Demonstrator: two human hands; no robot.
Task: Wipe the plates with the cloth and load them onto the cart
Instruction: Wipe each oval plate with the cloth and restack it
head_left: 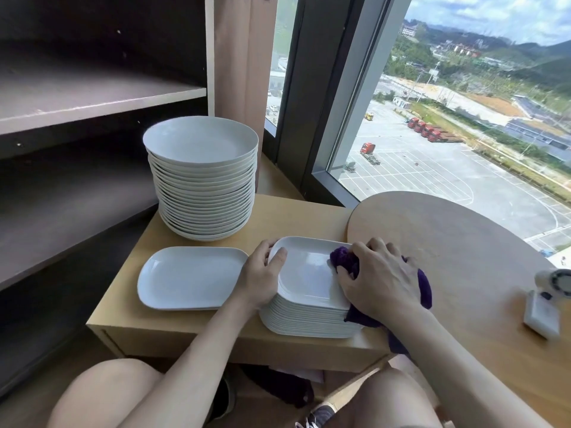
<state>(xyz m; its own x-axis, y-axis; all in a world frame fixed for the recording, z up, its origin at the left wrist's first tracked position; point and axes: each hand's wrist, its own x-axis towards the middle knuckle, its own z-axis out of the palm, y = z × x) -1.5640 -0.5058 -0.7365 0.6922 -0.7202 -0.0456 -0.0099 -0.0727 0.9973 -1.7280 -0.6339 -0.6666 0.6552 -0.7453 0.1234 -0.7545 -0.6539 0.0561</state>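
The person is sitting at a low wooden tabletop (154, 322) that is carrying three groups of white plates. At the back left a tall stack of round plates (204, 205) is standing; its edges are packed too closely for an exact count, though there are well over a dozen. In front of it one single oblong plate (188, 278) is lying flat, its long axis running left to right. Just beside that, to the right, a stack of oblong plates (309, 319) is sitting at the near edge, again too tightly layered to count.

The top plate (309, 273) of that stack is lying face up, and its long axis seems to be running away from the person toward the window (463, 118) (the wide lens is bending the shape, so this is uncertain). The left hand (262, 273) is steadying it at the left rim: its grip is pinching the rim, thumb lying inside and fingers curling round the outer edge. The right hand (380, 279) is working at the plate's right side, its grip closing over a bunched purple cloth (344, 262) and pressing it onto the plate; the rest of the cloth is trailing down past the stack's right edge.

To the right a round wooden table (448, 242) is holding a white device (543, 313), too blurred for any marking to be read. A dark shelf unit (92, 100) is standing on the left.
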